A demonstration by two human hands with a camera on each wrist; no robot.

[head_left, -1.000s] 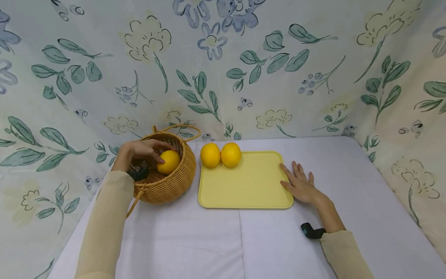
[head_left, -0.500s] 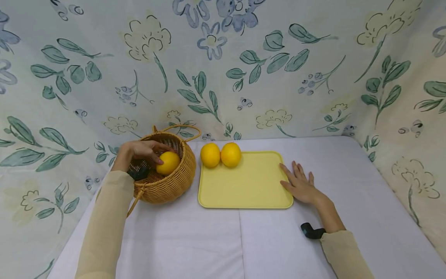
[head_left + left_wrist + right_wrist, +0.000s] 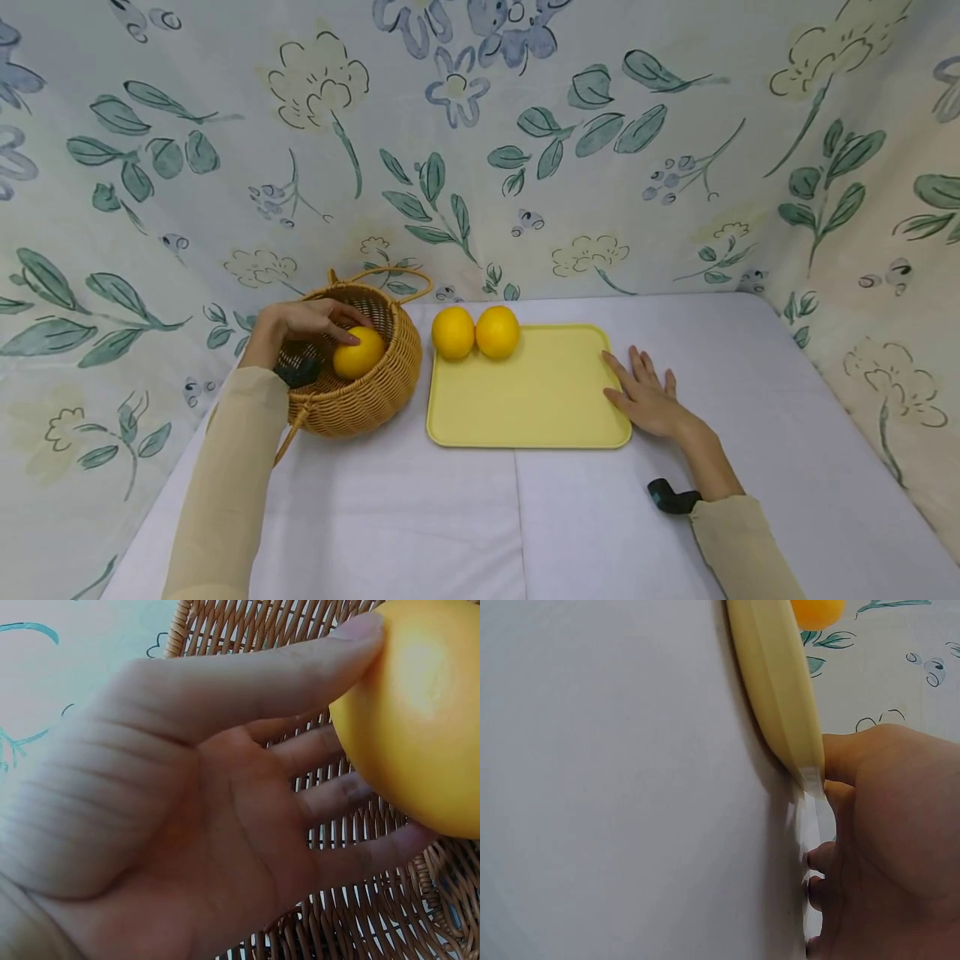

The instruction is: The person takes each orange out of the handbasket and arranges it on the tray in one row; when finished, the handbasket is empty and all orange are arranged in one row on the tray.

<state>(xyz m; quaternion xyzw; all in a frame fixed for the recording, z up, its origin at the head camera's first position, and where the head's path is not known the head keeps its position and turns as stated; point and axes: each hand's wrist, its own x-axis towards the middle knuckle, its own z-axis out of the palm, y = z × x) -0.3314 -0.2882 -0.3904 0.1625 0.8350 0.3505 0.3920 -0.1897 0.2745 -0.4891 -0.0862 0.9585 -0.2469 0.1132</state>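
Note:
Inside the tilted wicker basket (image 3: 375,408), my left hand (image 3: 303,321) holds an orange (image 3: 358,353). In the left wrist view the thumb (image 3: 300,675) presses on the near side of the orange, while the other fingers reach behind and under it. Two more oranges sit side by side at the back left corner of a yellow tray (image 3: 532,400). My right hand (image 3: 645,398) lies with fingers spread at the tray's right edge, thumb and index finger touching the rim. The right wrist view shows the tray's side wall (image 3: 780,682) from low down.
The basket stands left of the tray, one handle (image 3: 408,271) sticking up behind and another hanging at the front. White cloth (image 3: 405,517) covers the table. A floral curtain (image 3: 480,167) rises behind it and along both sides.
The orange in the basket has shifted slightly left and down with the fingers of my left hand. My right hand and the tray stay in place.

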